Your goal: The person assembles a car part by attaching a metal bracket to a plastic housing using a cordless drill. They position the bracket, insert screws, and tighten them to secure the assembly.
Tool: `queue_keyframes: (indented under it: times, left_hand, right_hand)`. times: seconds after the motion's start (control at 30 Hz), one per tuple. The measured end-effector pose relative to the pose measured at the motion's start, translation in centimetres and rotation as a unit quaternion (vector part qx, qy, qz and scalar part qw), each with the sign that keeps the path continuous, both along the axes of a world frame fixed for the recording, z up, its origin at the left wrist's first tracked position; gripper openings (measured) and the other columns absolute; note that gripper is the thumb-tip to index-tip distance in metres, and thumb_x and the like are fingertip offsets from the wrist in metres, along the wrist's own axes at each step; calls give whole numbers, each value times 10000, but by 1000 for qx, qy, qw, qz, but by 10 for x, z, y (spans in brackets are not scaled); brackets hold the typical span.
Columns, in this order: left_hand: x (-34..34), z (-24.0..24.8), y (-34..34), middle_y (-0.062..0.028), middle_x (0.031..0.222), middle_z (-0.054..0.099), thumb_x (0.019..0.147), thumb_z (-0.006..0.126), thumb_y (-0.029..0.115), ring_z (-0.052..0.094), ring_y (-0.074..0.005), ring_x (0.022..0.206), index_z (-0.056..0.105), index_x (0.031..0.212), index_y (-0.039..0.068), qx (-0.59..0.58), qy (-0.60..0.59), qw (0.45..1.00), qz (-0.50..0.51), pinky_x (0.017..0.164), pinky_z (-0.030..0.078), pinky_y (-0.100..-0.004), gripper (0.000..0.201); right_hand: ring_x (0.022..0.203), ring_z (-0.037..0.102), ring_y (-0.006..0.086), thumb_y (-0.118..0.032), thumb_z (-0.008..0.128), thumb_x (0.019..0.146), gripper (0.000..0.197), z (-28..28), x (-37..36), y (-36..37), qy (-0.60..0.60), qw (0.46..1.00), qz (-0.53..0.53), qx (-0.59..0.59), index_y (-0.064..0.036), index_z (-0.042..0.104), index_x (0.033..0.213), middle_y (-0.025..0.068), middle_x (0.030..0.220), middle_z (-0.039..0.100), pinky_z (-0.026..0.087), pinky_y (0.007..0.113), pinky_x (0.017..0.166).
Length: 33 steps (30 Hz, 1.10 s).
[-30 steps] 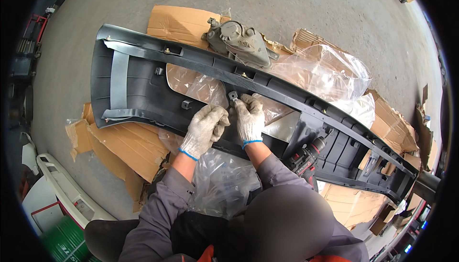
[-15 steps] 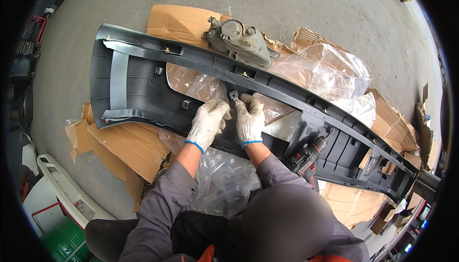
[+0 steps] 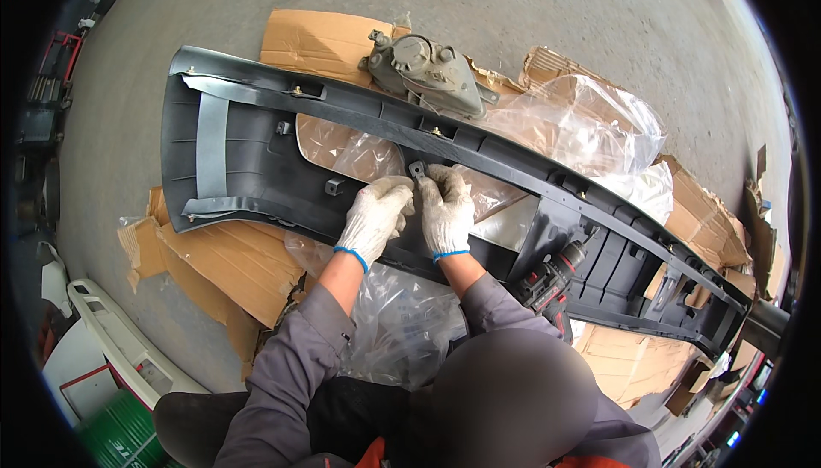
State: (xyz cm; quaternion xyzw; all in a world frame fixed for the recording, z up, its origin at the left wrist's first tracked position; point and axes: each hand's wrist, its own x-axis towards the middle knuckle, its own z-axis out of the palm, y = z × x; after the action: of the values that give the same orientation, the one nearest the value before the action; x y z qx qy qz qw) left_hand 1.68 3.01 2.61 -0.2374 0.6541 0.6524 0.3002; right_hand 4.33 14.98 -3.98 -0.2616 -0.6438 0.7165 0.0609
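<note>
A long black plastic bumper (image 3: 256,156) lies inner side up across the middle of the view. Both my hands, in white knit gloves with blue cuffs, work close together over its centre. My right hand (image 3: 447,210) is closed, with thumb and forefinger pinching a small grey metal clip (image 3: 417,170) that has a hole, at a mounting point between the two openings. Just beside it, my left hand (image 3: 375,220) has its fingers curled in; whatever they hold is hidden. A cordless drill (image 3: 547,280) rests on the bumper to the right of my right forearm.
Beyond the bumper sits a dusty headlight unit (image 3: 428,70). Flattened cardboard (image 3: 227,267) and clear plastic wrap (image 3: 398,314) lie underneath and around. A green drum (image 3: 120,434) and a white bumper-like panel (image 3: 128,340) stand at the lower left.
The small metal clip at my right fingertips has shifted slightly and its hole now shows more plainly. Both hands stay in nearly the same place, with the left slightly to the right.
</note>
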Motion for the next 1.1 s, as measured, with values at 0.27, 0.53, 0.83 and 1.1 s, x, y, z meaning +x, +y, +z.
queue_keyframes:
  times: [0.27, 0.53, 0.83, 1.1]
  left_hand:
    - [0, -13, -5, -32, 843, 683, 971, 645, 185, 536, -75, 560, 686, 1260, 10, 37, -23, 999, -7, 476, 409, -234, 340]
    - [-2, -18, -5, -35, 833, 664, 963, 663, 170, 516, -74, 533, 653, 1318, 1, 71, -39, 997, -9, 445, 372, -226, 393]
    - [-2, -6, -7, -55, 815, 649, 995, 627, 136, 504, -63, 554, 664, 1198, 36, 96, -54, 992, 68, 433, 314, -187, 229]
    - [2, -10, -5, -35, 831, 652, 986, 602, 159, 511, -75, 570, 492, 1555, 125, 42, 13, 999, -17, 484, 413, -224, 581]
  right_hand:
    - [882, 726, 213, -120, 705, 943, 180, -3, -5, 0, -24, 997, 16, 74, -25, 724, 1095, 125, 967, 767, 562, 338, 833]
    - [860, 733, 238, -143, 695, 953, 185, -2, -12, 2, -23, 995, 29, 87, -34, 723, 1099, 141, 968, 769, 566, 355, 824]
    - [948, 697, 481, -220, 639, 976, 258, 14, 4, 9, -16, 953, 58, 298, -3, 685, 1107, 269, 957, 729, 555, 526, 826]
    - [836, 688, 468, -314, 623, 1000, 318, 12, -1, 12, -71, 948, 176, 257, -19, 701, 912, 261, 843, 695, 528, 531, 728]
